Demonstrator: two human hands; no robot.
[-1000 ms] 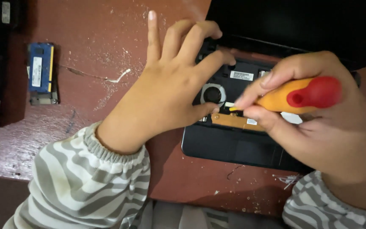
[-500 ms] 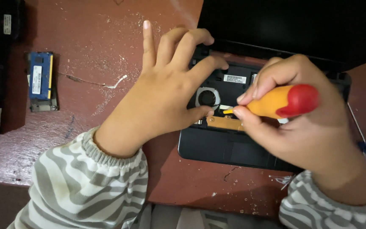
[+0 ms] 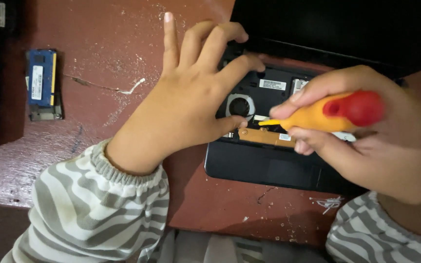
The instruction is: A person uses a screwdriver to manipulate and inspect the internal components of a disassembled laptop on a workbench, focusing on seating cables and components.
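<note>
— What's the right hand [image 3: 366,141] doing?

— Clenched around a screwdriver with an orange-and-red plastic handle [image 3: 330,113], tip down in the opened black laptop base [image 3: 269,165] at the table's near right.

— And the left hand [image 3: 191,92]?

— Spread flat, fingers on the laptop's left edge, gripping nothing. A blue memory module [image 3: 42,84] lies far left on the scratched red wooden table [image 3: 113,58].

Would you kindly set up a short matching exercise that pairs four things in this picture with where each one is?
1. screwdriver
2. memory module
3. left hand
4. cooling fan

A. lying alone at the table's left
B. pressed on the opened laptop's left edge
C. held in the right hand
D. inside the laptop, by the left thumb

Pairs: 1-C, 2-A, 3-B, 4-D
</note>
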